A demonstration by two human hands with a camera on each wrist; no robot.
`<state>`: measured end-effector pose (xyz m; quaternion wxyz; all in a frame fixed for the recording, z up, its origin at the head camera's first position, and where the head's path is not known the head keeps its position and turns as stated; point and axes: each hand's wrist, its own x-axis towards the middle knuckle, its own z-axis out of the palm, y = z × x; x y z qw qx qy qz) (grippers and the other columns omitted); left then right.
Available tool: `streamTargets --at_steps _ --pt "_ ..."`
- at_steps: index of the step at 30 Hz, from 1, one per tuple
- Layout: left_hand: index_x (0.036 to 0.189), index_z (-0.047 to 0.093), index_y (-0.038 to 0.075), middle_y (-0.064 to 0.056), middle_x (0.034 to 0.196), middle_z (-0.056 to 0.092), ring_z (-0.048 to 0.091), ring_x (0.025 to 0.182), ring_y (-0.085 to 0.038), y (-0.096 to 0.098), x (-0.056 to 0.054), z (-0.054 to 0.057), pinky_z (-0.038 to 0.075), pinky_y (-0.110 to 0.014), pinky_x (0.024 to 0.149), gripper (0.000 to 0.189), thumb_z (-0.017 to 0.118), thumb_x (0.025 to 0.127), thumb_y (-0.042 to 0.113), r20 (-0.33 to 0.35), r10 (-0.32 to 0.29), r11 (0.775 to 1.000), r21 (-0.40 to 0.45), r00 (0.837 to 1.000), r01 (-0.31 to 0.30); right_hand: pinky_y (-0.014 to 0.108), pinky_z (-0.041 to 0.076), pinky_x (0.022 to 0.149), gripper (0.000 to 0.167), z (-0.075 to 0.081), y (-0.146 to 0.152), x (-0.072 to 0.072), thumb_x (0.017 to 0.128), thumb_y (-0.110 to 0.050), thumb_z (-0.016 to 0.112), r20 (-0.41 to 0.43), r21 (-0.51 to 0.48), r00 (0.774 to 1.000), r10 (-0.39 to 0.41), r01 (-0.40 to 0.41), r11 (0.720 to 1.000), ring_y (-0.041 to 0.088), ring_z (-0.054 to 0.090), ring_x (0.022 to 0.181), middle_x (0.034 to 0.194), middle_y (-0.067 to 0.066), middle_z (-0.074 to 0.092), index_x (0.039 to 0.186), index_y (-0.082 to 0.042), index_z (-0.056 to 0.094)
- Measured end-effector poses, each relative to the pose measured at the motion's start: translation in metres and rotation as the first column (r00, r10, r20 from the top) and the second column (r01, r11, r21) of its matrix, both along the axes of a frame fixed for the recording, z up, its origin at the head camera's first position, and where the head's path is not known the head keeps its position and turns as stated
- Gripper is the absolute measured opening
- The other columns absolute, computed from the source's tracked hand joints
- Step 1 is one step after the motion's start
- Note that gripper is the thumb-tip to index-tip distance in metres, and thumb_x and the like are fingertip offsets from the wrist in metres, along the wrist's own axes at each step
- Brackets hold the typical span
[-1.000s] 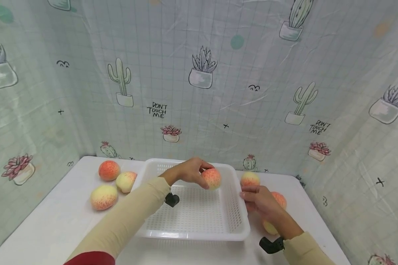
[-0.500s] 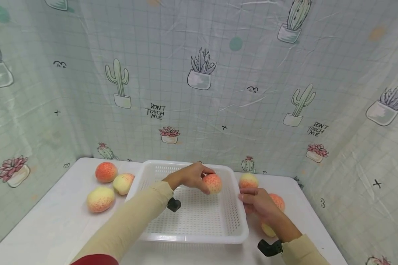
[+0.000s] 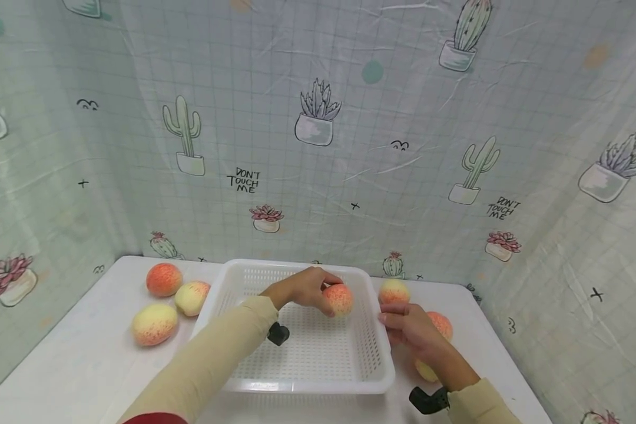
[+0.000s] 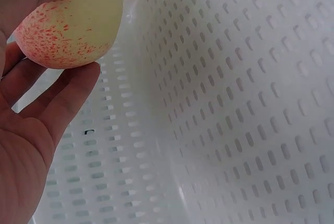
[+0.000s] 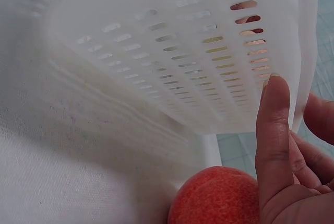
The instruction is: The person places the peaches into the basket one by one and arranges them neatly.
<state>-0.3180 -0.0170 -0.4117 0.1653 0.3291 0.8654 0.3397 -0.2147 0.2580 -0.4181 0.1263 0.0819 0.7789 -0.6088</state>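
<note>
My left hand [image 3: 304, 287] grips a peach [image 3: 339, 300], yellow with red speckles, inside the white perforated plastic basket [image 3: 302, 387]. In the left wrist view, the thumb lies over the peach [image 4: 78, 31] and the fingers curl under it, close to the slotted wall. My right hand [image 3: 416, 330] holds the basket's right rim, its fingers on both sides of the edge in the right wrist view. A red peach [image 5: 214, 198] sits below that hand, beside the basket.
Left of the basket lie a red peach [image 3: 164, 279] and two yellow ones. On the right are a yellow peach [image 3: 394, 291] near the back, an orange one [image 3: 441, 324] and another yellow one [image 3: 426, 370], partly behind the right hand. A patterned curtain [image 3: 318, 176] surrounds the white table [image 3: 74, 365].
The left hand has lowered slightly with the peach inside the basket. The right hand keeps its place on the rim. The whole view has shifted a little.
</note>
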Motion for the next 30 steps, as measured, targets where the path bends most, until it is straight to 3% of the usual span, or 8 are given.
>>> streamTargets --at_steps 10,21,30 --pt "0.139 0.067 0.015 -0.001 0.134 0.071 0.066 0.121 -0.019 0.006 0.0 -0.007 0.055 -0.039 0.105 0.069 0.092 0.075 0.022 -0.023 0.007 1.0 -0.021 1.0 -0.007 0.041 0.062 0.097 0.051 -0.001 0.003 0.0 0.099 -0.026 0.072 -0.029 -0.024 0.998 0.06 -0.061 0.998 0.024 0.075 0.102 0.128 0.013 0.073 0.141 0.001 0.061" --pt "0.136 0.069 0.017 0.003 0.125 0.072 0.066 0.115 -0.014 0.01 0.007 -0.011 0.056 -0.035 0.101 0.065 0.092 0.075 0.019 -0.017 0.003 0.999 -0.046 1.0 -0.004 0.037 0.063 0.093 0.052 -0.004 0.004 0.002 0.098 -0.026 0.073 -0.018 -0.071 0.999 0.048 -0.049 0.996 0.023 0.076 0.1 0.128 0.012 0.073 0.141 0.0 0.061" --pt "0.138 0.068 0.016 0.002 0.13 0.071 0.067 0.119 -0.016 0.012 0.005 -0.016 0.056 -0.034 0.102 0.068 0.091 0.075 0.02 -0.044 0.017 0.997 -0.072 0.999 -0.02 0.035 0.063 0.094 0.053 -0.005 0.006 0.0 0.1 -0.024 0.071 -0.026 -0.096 0.998 0.061 -0.063 0.993 0.021 0.075 0.102 0.127 0.012 0.073 0.142 0.004 0.058"
